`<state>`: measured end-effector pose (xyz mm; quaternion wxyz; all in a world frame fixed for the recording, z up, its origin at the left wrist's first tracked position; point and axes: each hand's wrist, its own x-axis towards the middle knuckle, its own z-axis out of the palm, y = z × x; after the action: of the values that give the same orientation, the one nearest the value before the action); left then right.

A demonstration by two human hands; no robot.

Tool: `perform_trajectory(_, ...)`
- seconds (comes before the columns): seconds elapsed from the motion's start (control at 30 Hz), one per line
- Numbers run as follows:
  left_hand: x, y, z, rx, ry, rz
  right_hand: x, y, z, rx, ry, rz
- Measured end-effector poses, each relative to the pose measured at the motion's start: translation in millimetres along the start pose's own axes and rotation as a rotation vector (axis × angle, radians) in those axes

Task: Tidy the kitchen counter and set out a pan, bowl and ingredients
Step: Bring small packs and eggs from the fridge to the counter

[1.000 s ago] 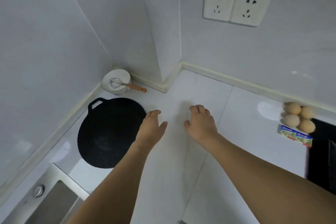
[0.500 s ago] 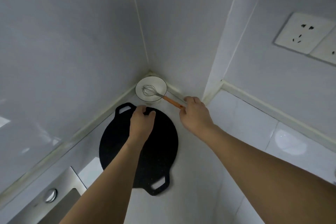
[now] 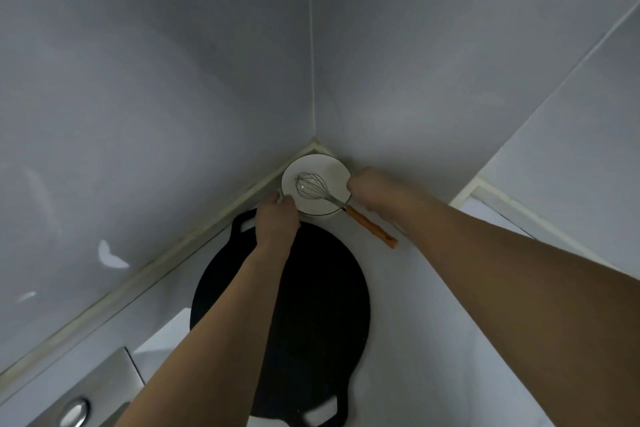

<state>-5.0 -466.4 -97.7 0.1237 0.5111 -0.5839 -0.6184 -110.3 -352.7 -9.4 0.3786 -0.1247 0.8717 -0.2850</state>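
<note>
A white bowl (image 3: pixel 332 168) stands in the counter's far corner against the walls. A wire whisk (image 3: pixel 311 186) with an orange handle (image 3: pixel 370 226) lies in it, the handle sticking out to the right over the counter. My left hand (image 3: pixel 277 224) grips the bowl's left rim with curled fingers. On the opposite side, my right hand (image 3: pixel 372 189) holds the right rim. A flat black round pan (image 3: pixel 322 291) with two loop handles lies on the counter just in front of the bowl, under my left forearm.
Grey tiled walls meet right behind the bowl. A steel sink edge (image 3: pixel 104 381) with a round knob (image 3: pixel 74 416) sits at the lower left. White counter (image 3: pixel 426 340) stretches to the right of the pan.
Both hands moved forward from the pan's far edge and the whisk handle to the bowl's two sides. The camera swung left and closer to the corner.
</note>
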Motion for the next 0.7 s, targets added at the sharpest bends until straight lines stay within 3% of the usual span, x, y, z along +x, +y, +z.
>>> perform_trajectory(0.33,-2.6,-0.9,6.1,0.183,0.106,0.117,7.9,-7.1,6.5,0.290,-0.055,0.239)
perform_trajectory(0.7,-71.9,9.9,6.5,0.309,0.051,0.209,-60.4,32.4,-5.1,0.387,0.020,0.219)
